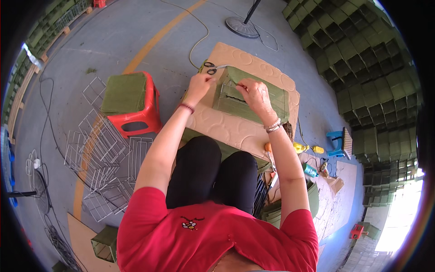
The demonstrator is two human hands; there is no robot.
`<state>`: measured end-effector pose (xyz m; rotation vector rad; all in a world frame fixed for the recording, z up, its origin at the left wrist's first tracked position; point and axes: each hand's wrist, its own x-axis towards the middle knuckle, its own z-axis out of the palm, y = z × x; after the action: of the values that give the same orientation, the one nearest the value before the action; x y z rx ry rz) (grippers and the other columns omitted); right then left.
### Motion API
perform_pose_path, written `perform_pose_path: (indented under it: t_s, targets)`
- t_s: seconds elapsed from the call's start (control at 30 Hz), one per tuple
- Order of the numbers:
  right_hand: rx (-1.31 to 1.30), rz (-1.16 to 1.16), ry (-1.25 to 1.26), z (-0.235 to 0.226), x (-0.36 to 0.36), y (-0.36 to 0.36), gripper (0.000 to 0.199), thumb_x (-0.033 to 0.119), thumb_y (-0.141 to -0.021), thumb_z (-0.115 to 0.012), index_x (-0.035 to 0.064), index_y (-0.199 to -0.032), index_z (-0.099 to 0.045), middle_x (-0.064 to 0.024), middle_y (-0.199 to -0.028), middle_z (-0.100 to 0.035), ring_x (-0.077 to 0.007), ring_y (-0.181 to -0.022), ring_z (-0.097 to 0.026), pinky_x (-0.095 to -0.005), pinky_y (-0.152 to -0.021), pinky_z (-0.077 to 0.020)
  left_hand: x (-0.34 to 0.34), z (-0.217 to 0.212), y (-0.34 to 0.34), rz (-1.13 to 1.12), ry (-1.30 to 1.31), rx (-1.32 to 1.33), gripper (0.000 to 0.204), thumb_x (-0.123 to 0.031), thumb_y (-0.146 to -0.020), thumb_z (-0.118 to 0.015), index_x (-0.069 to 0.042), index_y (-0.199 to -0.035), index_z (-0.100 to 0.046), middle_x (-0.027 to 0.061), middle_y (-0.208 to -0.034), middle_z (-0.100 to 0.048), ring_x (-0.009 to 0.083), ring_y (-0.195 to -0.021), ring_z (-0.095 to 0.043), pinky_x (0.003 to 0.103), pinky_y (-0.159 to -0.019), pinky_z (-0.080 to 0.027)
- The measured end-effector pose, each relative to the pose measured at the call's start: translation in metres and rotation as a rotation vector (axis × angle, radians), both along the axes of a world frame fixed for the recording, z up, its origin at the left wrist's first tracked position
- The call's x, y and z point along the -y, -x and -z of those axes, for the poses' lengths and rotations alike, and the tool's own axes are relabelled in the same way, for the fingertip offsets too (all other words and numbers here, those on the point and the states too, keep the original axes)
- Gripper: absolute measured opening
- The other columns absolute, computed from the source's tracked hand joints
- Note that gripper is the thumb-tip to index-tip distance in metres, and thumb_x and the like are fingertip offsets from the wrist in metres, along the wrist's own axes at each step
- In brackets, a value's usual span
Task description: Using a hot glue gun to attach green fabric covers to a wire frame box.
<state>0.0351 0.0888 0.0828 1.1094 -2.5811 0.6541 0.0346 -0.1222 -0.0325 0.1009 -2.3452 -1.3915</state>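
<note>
- Green fabric-covered box (253, 97): lies on its side on a beige cardboard-topped desk (235, 129) in front of the seated person, its covering partly loose along the near face.
- Right hand (256, 93): rests on the box top, fingers curled and pinched on the green covering near the upper edge; bracelets on the wrist.
- Left hand (201, 84): at the left end of the box, fingers closed and gripping its corner edge; a dark red band on the wrist.
- Scissors (210, 68): black handles, lying on the desk just beyond the left hand, near the box's far corner.
- Red plastic stool (140, 119): stands on the floor to the left of the desk, carrying a stack of green fabric sheets (124, 93).
- White wire frames (106, 158): heaped on the grey floor (90, 50), left of the person's knees.
- Yellow bottles (306, 148): on the floor just right of the desk, with a blue stool (335, 141) beside them.
- Stacked green boxes (358, 59): piled high along the right side, well apart from the desk.
- Fan base (242, 26): on the floor beyond the desk.
</note>
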Motion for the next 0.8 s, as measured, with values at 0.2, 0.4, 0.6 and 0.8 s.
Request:
perform_pose_path:
  t_s: [0.2,0.4,0.6,0.8]
  targets:
    - [-0.019,-0.047,0.006,-0.003,0.011,-0.003,0.01,0.012,-0.082,-0.067,0.0029,-0.084,-0.065,-0.0138,-0.079,-0.064,-0.035,-0.074,-0.062,-0.0425,-0.066,-0.0491,-0.025,0.009,0.049,0.019,0.437,0.053,0.025,-0.025,-0.078,-0.073,-0.001,-0.083,-0.071,0.0186,-0.081,-0.069,0.0367,-0.074,-0.067,0.042,-0.068,-0.053]
    - [0.021,-0.07,-0.053,-0.003,0.004,-0.005,0.008,0.011,-0.082,-0.066,0.0032,-0.083,-0.064,-0.0143,-0.077,-0.062,-0.036,-0.075,-0.061,-0.0432,-0.066,-0.0487,-0.04,0.018,0.07,-0.041,0.622,0.085,0.023,-0.028,-0.077,-0.072,-0.006,-0.081,-0.072,0.015,-0.077,-0.069,0.0297,-0.077,-0.069,0.041,-0.067,-0.053]
    - [-0.057,-0.101,-0.008,-0.003,0.01,-0.004,0.006,0.009,-0.08,-0.066,0.0037,-0.082,-0.063,-0.0138,-0.077,-0.062,-0.0361,-0.074,-0.061,-0.0437,-0.067,-0.0482,-0.047,0.03,0.082,-0.07,0.632,0.009,0.016,-0.015,-0.079,-0.06,-0.005,-0.074,-0.072,0.0153,-0.078,-0.069,0.0311,-0.076,-0.069,0.042,-0.066,-0.053]
    - [-0.164,-0.093,-0.003,0.004,0.007,-0.004,0.005,0.006,-0.078,-0.067,0.0052,-0.079,-0.062,-0.0117,-0.075,-0.06,-0.0333,-0.072,-0.06,-0.041,-0.068,-0.0465,-0.052,0.04,0.087,-0.062,0.526,-0.04,0.018,-0.012,-0.079,-0.057,-0.002,-0.072,-0.071,0.0194,-0.077,-0.068,0.0351,-0.076,-0.068,0.043,-0.067,-0.054]
